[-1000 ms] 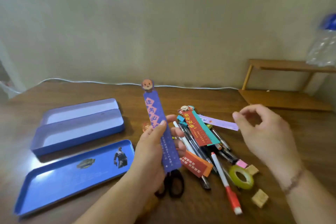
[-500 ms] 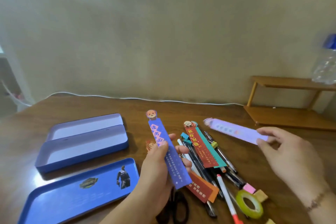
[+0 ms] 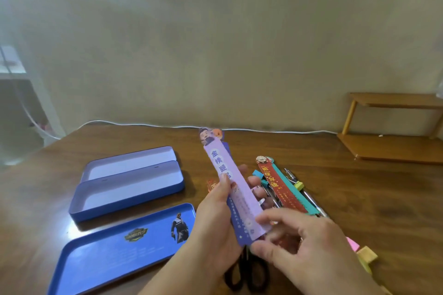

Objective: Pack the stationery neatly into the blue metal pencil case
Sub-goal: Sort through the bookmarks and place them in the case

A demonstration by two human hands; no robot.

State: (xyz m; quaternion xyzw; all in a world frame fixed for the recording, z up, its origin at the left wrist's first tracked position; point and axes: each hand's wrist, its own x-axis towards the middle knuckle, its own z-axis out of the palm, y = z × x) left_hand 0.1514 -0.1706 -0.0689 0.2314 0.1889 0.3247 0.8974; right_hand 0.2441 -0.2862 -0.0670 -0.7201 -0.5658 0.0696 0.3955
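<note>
My left hand (image 3: 215, 218) grips two paper bookmarks stacked upright: a lilac bookmark (image 3: 233, 184) in front and a dark blue bookmark (image 3: 241, 227) behind it. My right hand (image 3: 302, 246) pinches the lower end of the lilac one. To the left the blue metal pencil case (image 3: 129, 189) lies open with nothing inside, and its inner tray (image 3: 129, 160) rests behind it. The blue lid (image 3: 119, 246) lies upside down in front. A pile of pens (image 3: 309, 196) with a red bookmark (image 3: 278, 187) and a teal bookmark (image 3: 297, 189) lies to the right.
Black scissors (image 3: 249, 273) lie under my hands. Pink and tan erasers (image 3: 364, 255) sit at the right. A small wooden shelf (image 3: 393, 127) stands at the back right, and a white cable (image 3: 143, 124) runs along the wall edge of the brown table (image 3: 359, 199).
My right hand lifted the lilac bookmark from the pile and brought it left onto the dark blue bookmark in my left hand. The camera tilted upward.
</note>
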